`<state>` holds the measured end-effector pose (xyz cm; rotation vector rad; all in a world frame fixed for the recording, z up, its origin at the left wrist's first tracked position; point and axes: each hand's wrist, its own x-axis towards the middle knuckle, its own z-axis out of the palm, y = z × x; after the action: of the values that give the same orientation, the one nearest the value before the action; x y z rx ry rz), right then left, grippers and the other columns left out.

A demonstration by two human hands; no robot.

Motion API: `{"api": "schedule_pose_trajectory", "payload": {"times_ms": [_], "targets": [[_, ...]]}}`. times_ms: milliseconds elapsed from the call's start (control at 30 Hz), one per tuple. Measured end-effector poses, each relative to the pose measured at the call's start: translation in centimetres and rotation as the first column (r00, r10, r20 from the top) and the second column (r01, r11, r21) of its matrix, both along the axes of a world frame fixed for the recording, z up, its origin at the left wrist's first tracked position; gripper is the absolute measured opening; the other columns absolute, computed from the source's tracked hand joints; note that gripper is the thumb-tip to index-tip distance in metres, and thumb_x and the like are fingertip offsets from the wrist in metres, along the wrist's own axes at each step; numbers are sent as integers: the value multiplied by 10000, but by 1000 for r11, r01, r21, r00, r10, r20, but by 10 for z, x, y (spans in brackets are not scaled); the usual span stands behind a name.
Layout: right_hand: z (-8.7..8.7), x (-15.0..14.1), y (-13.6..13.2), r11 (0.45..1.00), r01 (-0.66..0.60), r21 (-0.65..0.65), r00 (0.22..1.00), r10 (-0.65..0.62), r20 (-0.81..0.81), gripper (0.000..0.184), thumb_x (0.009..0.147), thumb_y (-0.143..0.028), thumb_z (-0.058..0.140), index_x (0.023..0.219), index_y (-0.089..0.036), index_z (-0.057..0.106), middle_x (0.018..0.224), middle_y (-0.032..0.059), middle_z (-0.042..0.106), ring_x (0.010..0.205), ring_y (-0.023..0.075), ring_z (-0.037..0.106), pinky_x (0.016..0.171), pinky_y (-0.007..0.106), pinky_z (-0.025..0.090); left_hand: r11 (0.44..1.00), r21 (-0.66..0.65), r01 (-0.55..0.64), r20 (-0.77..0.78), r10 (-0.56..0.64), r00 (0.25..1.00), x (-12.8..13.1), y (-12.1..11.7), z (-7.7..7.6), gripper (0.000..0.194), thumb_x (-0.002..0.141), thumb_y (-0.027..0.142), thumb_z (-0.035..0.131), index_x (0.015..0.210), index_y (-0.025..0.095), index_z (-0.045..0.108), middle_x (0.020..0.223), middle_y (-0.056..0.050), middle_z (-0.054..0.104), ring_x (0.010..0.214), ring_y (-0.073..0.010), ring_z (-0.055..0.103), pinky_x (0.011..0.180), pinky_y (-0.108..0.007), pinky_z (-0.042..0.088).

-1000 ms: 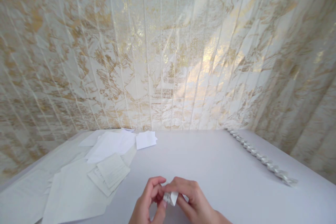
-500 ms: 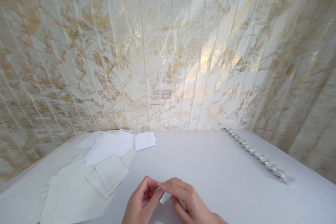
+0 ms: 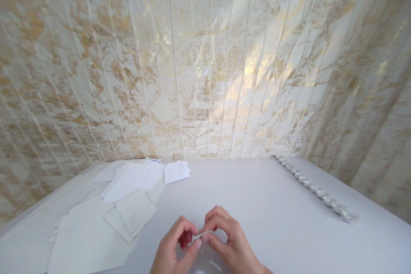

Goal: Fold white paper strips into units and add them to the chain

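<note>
A small folded strip of white paper (image 3: 201,234) is held edge-on between my two hands, low in the middle of the view. My left hand (image 3: 177,242) pinches its left end between thumb and fingers. On the other end, my right hand (image 3: 224,236) closes with thumb and fingertips. Both hands hover near the front of the white table (image 3: 276,205). Below them, a faint whitish patch shows on the tabletop; I cannot make out what it is.
Loose white sheets (image 3: 90,235) spread over the table's left side, with smaller paper pieces (image 3: 135,212) on top. A small paper stack (image 3: 176,172) lies at the back. A silvery folded-paper chain (image 3: 316,189) stretches along the right. A patterned curtain (image 3: 205,72) hangs behind.
The paper has turned from showing a flat face to being edge-on. My right hand has lifted and re-gripped it, its fingers now bent into a pinch.
</note>
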<state>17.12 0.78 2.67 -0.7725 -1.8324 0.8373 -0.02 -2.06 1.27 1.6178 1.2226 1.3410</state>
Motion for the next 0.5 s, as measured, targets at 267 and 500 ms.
{"api": "schedule_pose_trajectory", "payload": {"times_ms": [267, 500], "targets": [[-2, 0, 1, 982, -33, -185, 993, 13, -113, 372, 821, -548, 726, 690, -200, 738, 713, 9, 583, 712, 167, 567, 702, 281, 423, 997, 73, 18, -18, -16, 1000, -4, 1, 1, 268, 849, 385, 647, 647, 225, 574, 683, 58, 477, 641, -135, 471, 651, -228, 369], [-1, -1, 0, 979, -80, -186, 990, 56, -128, 419, 857, -575, 670, 691, -192, 717, 709, 17, 591, 715, 176, 549, 719, 300, 411, 997, 60, 38, -36, -36, 999, -5, -2, 1, 286, 843, 379, 648, 625, 227, 542, 693, 62, 455, 667, -135, 462, 666, -233, 348]]}}
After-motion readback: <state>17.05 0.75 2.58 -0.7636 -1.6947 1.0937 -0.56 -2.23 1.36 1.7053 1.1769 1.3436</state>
